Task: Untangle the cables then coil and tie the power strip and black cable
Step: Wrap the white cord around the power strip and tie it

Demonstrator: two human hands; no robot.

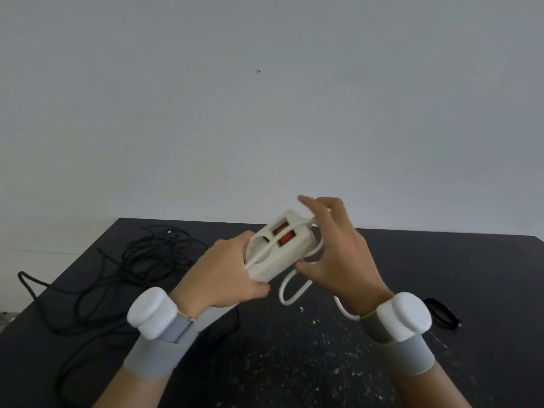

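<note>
Item: white plastic power strip [279, 248], red switches, gripped in your left hand [223, 278], its white cord [294, 293] partly wound on. Your right hand [338, 260] curls beside it; grip unclear. Item: thin black cable [141, 266], left of strip, apart, uncoiled, untied.

The left hand [217, 275] grips the near end of the power strip [279, 248], held above the table [294, 363]. The cord [294, 293] crosses the strip's face and loops below. The right hand [338, 257] arches over the far end, its grip blurred. The black cable [141, 260] lies tangled at the left.
</note>
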